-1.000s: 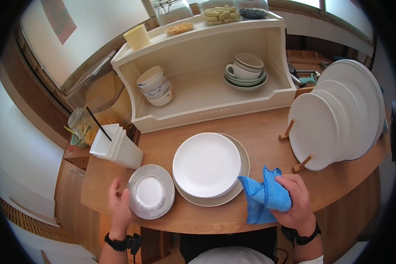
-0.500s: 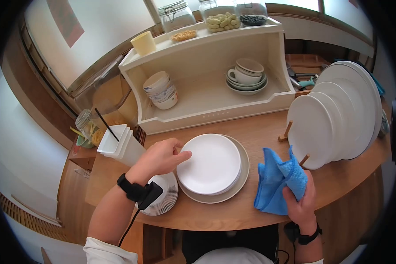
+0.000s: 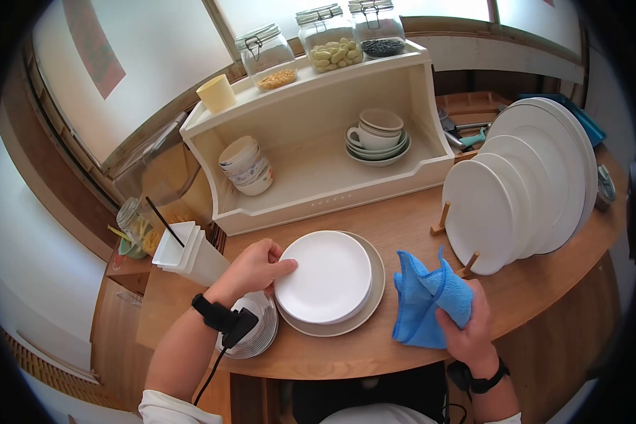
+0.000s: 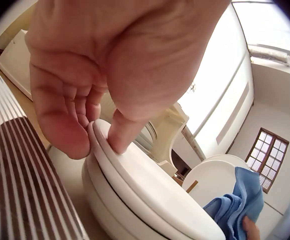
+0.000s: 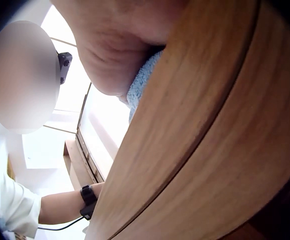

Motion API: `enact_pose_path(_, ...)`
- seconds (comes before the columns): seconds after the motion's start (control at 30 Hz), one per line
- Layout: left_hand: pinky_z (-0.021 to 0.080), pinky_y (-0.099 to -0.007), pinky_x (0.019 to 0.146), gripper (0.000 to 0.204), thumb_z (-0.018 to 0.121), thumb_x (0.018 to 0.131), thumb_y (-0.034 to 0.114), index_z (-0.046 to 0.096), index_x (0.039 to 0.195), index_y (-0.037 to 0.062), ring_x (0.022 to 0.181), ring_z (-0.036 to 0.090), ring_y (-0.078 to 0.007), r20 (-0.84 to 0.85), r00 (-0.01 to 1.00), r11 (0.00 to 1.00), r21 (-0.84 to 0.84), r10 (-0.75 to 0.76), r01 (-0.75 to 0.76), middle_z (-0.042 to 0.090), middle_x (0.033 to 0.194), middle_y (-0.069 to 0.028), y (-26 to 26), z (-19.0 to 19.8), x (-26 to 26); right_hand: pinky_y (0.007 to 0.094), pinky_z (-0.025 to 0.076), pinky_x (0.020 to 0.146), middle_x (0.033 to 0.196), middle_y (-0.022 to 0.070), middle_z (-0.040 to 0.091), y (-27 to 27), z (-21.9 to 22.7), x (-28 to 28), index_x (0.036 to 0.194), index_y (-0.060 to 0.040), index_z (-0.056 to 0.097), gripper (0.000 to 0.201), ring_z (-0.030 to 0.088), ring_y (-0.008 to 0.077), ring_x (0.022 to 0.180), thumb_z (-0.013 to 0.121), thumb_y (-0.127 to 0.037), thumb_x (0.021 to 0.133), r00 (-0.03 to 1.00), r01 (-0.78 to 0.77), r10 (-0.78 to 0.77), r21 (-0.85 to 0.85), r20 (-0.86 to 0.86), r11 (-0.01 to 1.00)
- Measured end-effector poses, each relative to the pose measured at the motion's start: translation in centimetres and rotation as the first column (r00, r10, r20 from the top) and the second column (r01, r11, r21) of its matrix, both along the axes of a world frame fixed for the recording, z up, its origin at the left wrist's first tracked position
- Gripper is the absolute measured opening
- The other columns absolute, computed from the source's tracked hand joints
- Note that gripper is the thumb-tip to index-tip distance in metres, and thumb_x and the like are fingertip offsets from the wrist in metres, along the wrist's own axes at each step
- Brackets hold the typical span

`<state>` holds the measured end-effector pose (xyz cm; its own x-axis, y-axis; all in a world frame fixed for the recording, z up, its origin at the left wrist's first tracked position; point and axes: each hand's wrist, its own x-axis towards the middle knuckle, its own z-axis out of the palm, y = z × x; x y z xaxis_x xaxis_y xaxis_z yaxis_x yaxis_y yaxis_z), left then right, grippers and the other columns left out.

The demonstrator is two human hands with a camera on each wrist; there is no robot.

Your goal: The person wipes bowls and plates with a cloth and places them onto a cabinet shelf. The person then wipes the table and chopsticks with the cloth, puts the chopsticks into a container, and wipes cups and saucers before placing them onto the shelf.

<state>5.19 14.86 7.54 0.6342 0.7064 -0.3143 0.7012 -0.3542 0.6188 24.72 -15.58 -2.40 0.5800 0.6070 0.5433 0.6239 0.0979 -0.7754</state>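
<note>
A stack of white plates (image 3: 325, 277) sits on a wider beige-rimmed plate (image 3: 376, 288) at the table's middle. At the stack's left edge is my left hand (image 3: 253, 270); in the left wrist view its thumb lies on the top plate (image 4: 157, 187) and its fingers curl at the rim, pinching it. My right hand (image 3: 469, 326) grips a crumpled blue cloth (image 3: 425, 300) right of the plates, by the table's front edge. Striped plates (image 3: 258, 332) lie partly under the left wrist. In the right wrist view, the tabletop edge hides most of the cloth (image 5: 144, 80).
White plates (image 3: 477, 212) stand in a wooden rack at the right. A cream shelf (image 3: 332, 201) behind holds bowls (image 3: 246, 166) and a cup (image 3: 374, 137), with glass jars (image 3: 330, 49) on top. White containers (image 3: 203, 258) stand at the left.
My left hand has moved from beside the striped plates to the white stack's left rim and taken hold there. My right hand, holding the cloth throughout, has shifted slightly. The head view has turned.
</note>
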Motion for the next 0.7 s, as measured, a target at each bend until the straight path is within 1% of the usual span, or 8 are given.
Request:
enact_pose_path(0.2, 0.047, -0.0242, 0.043, 0.031, 0.067, 0.093, 0.025, 0.056, 0.105, -0.0013, 0.055, 0.059, -0.0110, 0.085, 0.995, 0.991, -0.128, 0.057, -0.046, 0.061, 0.079, -0.0057, 0.5, -0.7, -0.5, 0.0400, 0.045, 0.077, 0.093, 0.0153, 0.057, 0.0, 0.6, -0.3, 0.108, -0.0020, 0.056, 0.039, 0.055, 0.0339, 0.084, 0.076, -0.008, 0.075, 0.997, 0.001, 0.002, -0.038, 0.073, 0.999)
enact_pose_path(0.3, 0.049, -0.0270, 0.051, 0.030, 0.064, 0.094, 0.025, 0.057, 0.105, -0.0016, 0.062, 0.060, -0.0131, 0.064, 0.996, 0.997, -0.055, 0.056, -0.053, 0.062, 0.080, -0.0067, 0.5, -1.2, -0.9, 0.0405, 0.045, 0.076, 0.093, 0.0156, 0.057, 0.3, 0.8, -0.4, 0.107, -0.0022, 0.056, 0.040, 0.055, 0.0344, 0.083, 0.077, -0.009, 0.074, 0.995, 0.012, -0.008, -0.038, 0.096, 0.999)
enact_pose_path(0.37, 0.051, -0.0362, 0.065, 0.032, 0.058, 0.096, 0.026, 0.055, 0.105, -0.0040, 0.073, 0.064, -0.0242, 0.070, 0.988, 0.940, 0.322, -0.139, 0.109, 0.064, 0.084, -0.0146, 1.3, -2.8, -1.5, 0.0406, 0.045, 0.076, 0.093, 0.0156, 0.057, 0.2, 0.7, -0.4, 0.107, -0.0022, 0.056, 0.040, 0.055, 0.0344, 0.083, 0.077, -0.009, 0.074, 0.996, 0.009, -0.006, -0.031, 0.086, 0.999)
enact_pose_path(0.47, 0.049, -0.0398, 0.076, 0.029, 0.053, 0.098, 0.024, 0.053, 0.104, -0.0042, 0.082, 0.064, -0.0292, 0.134, 0.989, 0.938, 0.347, -0.065, 0.015, 0.064, 0.085, -0.0179, 0.4, -2.2, -1.7, 0.0399, 0.045, 0.075, 0.093, 0.0156, 0.057, 0.1, 0.6, -0.4, 0.107, -0.0022, 0.056, 0.039, 0.055, 0.0340, 0.083, 0.076, -0.009, 0.075, 0.998, 0.008, -0.007, -0.024, 0.055, 1.000)
enact_pose_path(0.53, 0.049, -0.0387, 0.074, 0.026, 0.052, 0.099, 0.022, 0.052, 0.104, -0.0037, 0.079, 0.063, -0.0273, 0.197, 0.980, 0.931, 0.363, -0.039, -0.036, 0.063, 0.086, -0.0174, 0.1, -1.6, -2.2, 0.0392, 0.045, 0.075, 0.093, 0.0157, 0.057, -0.2, 0.4, -0.2, 0.107, -0.0021, 0.056, 0.038, 0.056, 0.0335, 0.084, 0.076, -0.010, 0.076, 0.999, 0.014, -0.014, -0.015, 0.043, 1.000)
enact_pose_path(0.6, 0.049, -0.0375, 0.072, 0.023, 0.050, 0.099, 0.020, 0.051, 0.103, -0.0032, 0.077, 0.062, -0.0254, 0.266, 0.964, 0.922, 0.376, -0.015, -0.089, 0.063, 0.086, -0.0168, -0.2, -1.0, -2.9, 0.0356, 0.047, 0.082, 0.100, 0.0142, 0.061, -0.9, 0.2, 0.1, 0.115, 0.0011, 0.056, 0.039, 0.060, 0.0281, 0.092, 0.072, -0.011, 0.082, 0.991, -0.079, 0.074, -0.040, -0.112, 0.996)
enact_pose_path(0.63, 0.048, -0.0364, 0.070, 0.021, 0.049, 0.100, 0.018, 0.050, 0.103, -0.0029, 0.075, 0.060, -0.0230, 0.338, 0.940, 0.920, 0.382, -0.051, -0.088, 0.062, 0.086, -0.0159, -0.4, -0.8, -3.4, 0.0356, 0.047, 0.082, 0.100, 0.0142, 0.061, -1.0, 0.0, -0.1, 0.115, 0.0011, 0.056, 0.039, 0.060, 0.0281, 0.092, 0.072, -0.011, 0.082, 0.992, -0.079, 0.075, -0.036, -0.103, 0.996)
enact_pose_path(0.7, 0.046, -0.0324, 0.065, 0.017, 0.048, 0.101, 0.014, 0.049, 0.103, -0.0025, 0.070, 0.056, -0.0165, 0.444, 0.894, 0.943, 0.319, -0.061, -0.094, 0.059, 0.080, -0.0122, -1.7, 0.7, -4.0, 0.0340, 0.047, 0.091, 0.114, 0.0143, 0.063, -0.8, -0.2, -0.4, 0.125, 0.0059, 0.051, 0.044, 0.061, 0.0241, 0.104, 0.068, -0.015, 0.090, 0.890, -0.121, 0.217, 0.250, -0.402, 0.961)
